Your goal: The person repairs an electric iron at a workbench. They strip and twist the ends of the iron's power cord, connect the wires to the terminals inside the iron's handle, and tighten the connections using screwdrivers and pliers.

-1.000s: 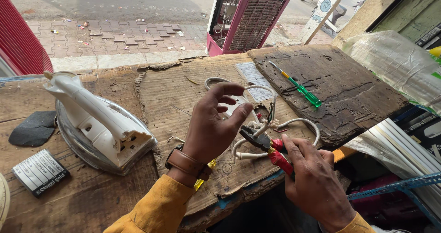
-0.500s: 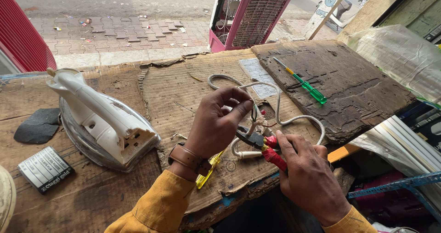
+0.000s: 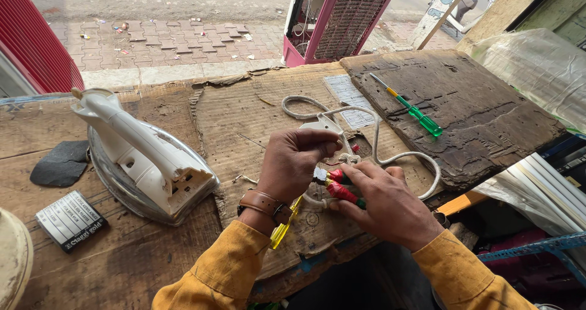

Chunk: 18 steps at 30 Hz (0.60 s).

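Note:
My left hand (image 3: pixel 294 163) pinches the end of a white power cord (image 3: pixel 378 151) near its plug piece (image 3: pixel 323 124), with thin wire ends at my fingertips. My right hand (image 3: pixel 384 203) grips red-handled pliers (image 3: pixel 339 186) whose jaws meet the wire under my left fingers. Both hands work over a sheet of cardboard (image 3: pixel 244 111) on a worn wooden bench. A yellow-handled tool (image 3: pixel 282 227) lies under my left wrist. A white electric iron (image 3: pixel 143 157) lies on its side to the left, its rear cover open.
A green-handled screwdriver (image 3: pixel 410 109) rests on a dark rough board (image 3: pixel 464 108) at the right. A small dark packet (image 3: pixel 70 219) and a black pad (image 3: pixel 60 163) lie at the left. A pink air cooler (image 3: pixel 342 17) stands beyond the bench on paving.
Both hands have drawn closer together over the wire end. My left fingers have curled down onto the cord, and the pliers have moved in beneath them.

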{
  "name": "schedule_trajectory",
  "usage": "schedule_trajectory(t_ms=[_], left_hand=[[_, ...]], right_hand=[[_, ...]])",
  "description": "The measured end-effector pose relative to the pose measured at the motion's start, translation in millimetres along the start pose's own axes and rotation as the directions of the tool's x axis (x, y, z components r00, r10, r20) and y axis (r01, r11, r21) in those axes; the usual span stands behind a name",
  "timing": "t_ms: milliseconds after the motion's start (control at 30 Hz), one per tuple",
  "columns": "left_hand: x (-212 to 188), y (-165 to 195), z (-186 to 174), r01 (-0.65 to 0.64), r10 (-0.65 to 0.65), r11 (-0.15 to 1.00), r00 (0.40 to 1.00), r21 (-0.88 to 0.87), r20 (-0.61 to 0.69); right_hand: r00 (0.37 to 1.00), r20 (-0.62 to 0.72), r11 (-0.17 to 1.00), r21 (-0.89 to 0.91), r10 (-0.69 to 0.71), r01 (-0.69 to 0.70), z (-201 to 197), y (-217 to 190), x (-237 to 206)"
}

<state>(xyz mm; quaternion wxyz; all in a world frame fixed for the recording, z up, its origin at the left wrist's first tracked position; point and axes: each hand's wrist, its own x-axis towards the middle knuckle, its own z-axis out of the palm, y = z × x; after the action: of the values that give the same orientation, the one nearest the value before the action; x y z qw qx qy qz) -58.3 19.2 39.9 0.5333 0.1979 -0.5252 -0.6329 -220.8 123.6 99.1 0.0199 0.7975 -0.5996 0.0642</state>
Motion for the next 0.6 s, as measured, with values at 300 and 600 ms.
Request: schedule_trajectory(t_ms=[300, 600], left_hand=[[-8, 12, 7, 0.087, -0.087, 0.995, 0.996, 0.038, 0.006], [-6, 9, 3, 0.049, -0.05, 0.999, 0.978, 0.009, 0.201]], right_hand=[[0.935, 0.087, 0.537, 0.798, 0.345, -0.273, -20, 22, 16], [0.942, 0.015, 0.567, 0.795, 0.336, -0.215, -6, 28, 18]])
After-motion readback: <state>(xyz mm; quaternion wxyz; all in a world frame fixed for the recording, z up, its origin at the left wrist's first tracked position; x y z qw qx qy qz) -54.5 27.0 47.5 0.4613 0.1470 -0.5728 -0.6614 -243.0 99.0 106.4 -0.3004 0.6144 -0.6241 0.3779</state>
